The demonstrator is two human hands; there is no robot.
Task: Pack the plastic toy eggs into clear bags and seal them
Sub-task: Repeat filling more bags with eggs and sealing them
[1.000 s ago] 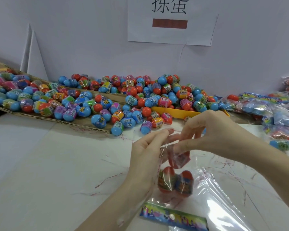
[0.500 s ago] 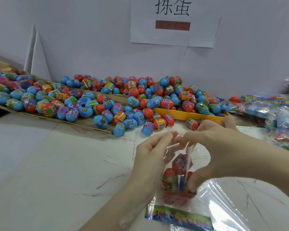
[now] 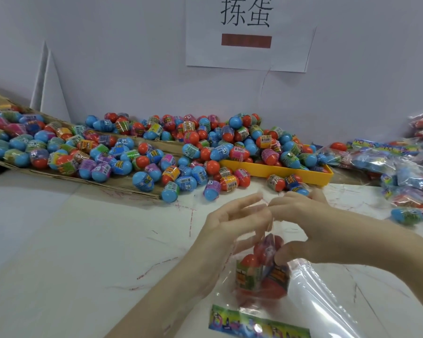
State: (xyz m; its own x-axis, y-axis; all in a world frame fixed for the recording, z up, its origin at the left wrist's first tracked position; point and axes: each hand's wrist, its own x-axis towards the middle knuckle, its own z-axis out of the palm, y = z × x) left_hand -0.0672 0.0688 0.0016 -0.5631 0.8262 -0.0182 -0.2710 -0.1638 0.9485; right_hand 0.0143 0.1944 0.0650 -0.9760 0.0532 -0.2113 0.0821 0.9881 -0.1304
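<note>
A clear bag (image 3: 252, 301) with a colourful printed strip along its bottom stands low in the middle of the view, holding three red toy eggs (image 3: 261, 272). My left hand (image 3: 232, 223) holds the bag's mouth from the left, fingers nearly straight against the film. My right hand (image 3: 310, 223) pinches the mouth from the right while its thumb presses on the top egg through the opening. A big heap of loose blue and red eggs (image 3: 181, 152) lies behind the hands.
A yellow tray (image 3: 291, 173) and flattened cardboard (image 3: 108, 186) carry the loose eggs along the white wall. Several filled bags (image 3: 401, 167) pile up at the right. A stack of empty clear bags (image 3: 327, 301) lies under my right forearm.
The third egg has gone down into the bag. My right thumb has dropped onto it, and both hands have drawn together at the bag's mouth.
</note>
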